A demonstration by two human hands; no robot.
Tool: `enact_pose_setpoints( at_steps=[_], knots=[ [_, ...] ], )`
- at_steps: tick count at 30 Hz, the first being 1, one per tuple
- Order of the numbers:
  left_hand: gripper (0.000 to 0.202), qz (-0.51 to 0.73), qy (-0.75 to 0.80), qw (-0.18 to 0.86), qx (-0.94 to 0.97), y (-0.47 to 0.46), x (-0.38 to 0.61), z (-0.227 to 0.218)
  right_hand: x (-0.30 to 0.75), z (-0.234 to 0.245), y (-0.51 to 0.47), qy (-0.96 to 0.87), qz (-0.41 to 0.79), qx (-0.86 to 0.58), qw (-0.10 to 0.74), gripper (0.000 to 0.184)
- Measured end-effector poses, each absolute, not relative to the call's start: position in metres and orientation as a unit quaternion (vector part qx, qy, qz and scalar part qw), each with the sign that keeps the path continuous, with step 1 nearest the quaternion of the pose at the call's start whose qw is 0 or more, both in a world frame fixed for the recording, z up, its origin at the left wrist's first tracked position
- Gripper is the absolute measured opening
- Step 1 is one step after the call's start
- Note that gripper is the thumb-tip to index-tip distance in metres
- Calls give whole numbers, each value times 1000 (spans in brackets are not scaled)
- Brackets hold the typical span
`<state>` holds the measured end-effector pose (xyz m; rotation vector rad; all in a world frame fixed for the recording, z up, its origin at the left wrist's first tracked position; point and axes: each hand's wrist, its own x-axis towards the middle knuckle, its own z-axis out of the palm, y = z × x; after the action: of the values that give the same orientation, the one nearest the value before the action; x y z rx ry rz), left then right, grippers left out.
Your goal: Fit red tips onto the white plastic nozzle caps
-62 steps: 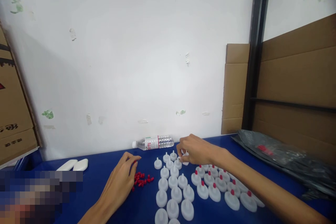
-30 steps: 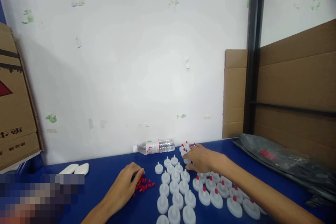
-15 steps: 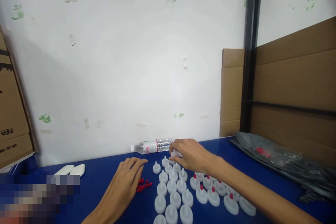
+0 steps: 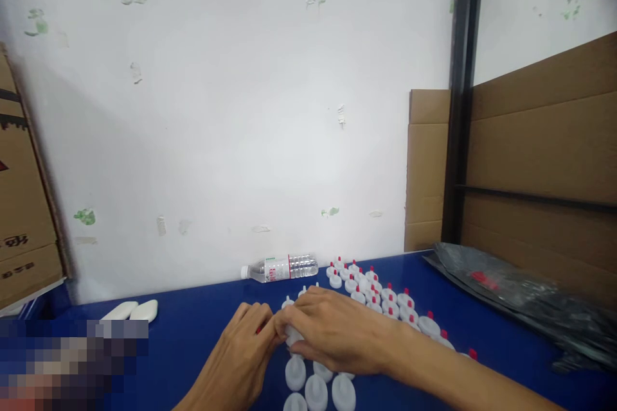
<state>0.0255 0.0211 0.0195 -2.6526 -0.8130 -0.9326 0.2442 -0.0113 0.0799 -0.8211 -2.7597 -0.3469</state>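
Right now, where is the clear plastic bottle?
Head view: the bottle lies on its side by the wall, beyond the left hand and left of the red-tipped white pieces.

White wall (image 4: 241, 109) fills most of my view; green and pale scraps, like tape or peeled paint, dot it. Brightest near the middle, dimmer toward the left; light soft, even. Blue table (image 4: 183, 334), slightly glossy, meets the wall's foot. Right side: dark upright post (image 4: 461, 96), slim crossbar (image 4: 535, 198) running off it. Large cardboard sheet (image 4: 540, 141) behind the crossbar, top edge slanting. Narrow cardboard panel (image 4: 427, 170) upright just beside the post. Left edge: printed carton (image 4: 29, 192), brown.
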Motion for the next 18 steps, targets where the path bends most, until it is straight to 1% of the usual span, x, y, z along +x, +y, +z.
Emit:
enact_pose_setpoints(
  at_steps=[3, 5, 7, 10, 13, 17, 18],
  knots=[
    [34, -324, -279, 60, -902, 16, 27, 24, 243, 80, -11, -951, -145, -247, 118, 7],
    [34, -345, -301, 4, -889, 15, 28, 23, 240, 80, -11, -951, -163, -231, 123, 4],
    [38, -372, -341, -45, -862, 15, 27, 19, 240, 79, -9, -947, -205, -220, 114, 8],
    [47, -393, -406, -89, -820, 19, 22, 13, 250, 79, 3, -933, -247, -248, 75, 20],
    [47, -404, -433, -82, -802, 24, 14, 14, 272, 81, 23, -917, -218, -330, 57, 22],
    [44, -388, -451, -61, -801, 33, 7, 19, 301, 78, 49, -877, -188, -438, 54, 8],
    [43, -379, -454, -55, -805, 36, 5, 20, 306, 77, 53, -872, -177, -454, 48, 7]
  ],
)
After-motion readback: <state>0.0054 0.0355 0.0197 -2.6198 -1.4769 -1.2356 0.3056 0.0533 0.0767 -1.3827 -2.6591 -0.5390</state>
